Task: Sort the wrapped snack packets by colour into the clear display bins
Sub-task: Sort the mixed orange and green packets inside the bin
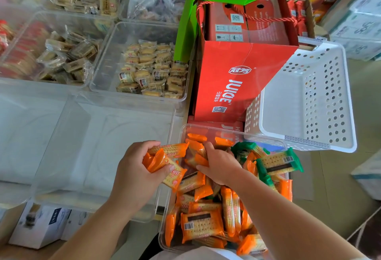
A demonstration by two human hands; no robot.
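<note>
A clear bin (208,128) at the bottom right holds a heap of orange cracker packets (201,224) with a few green packets (279,161) on its right side. My left hand (135,174) grips a bunch of orange packets (165,159) over the bin's left rim. My right hand (219,164) reaches into the heap and pinches another orange packet (195,148). To the left lies an empty clear bin (97,152).
Clear bins of beige wrapped biscuits (150,69) and darker packets (66,57) stand further back. A red juice carton (237,78) and a white perforated basket (307,98) stand right behind the mixed bin. Small white boxes (39,224) sit at the bottom left.
</note>
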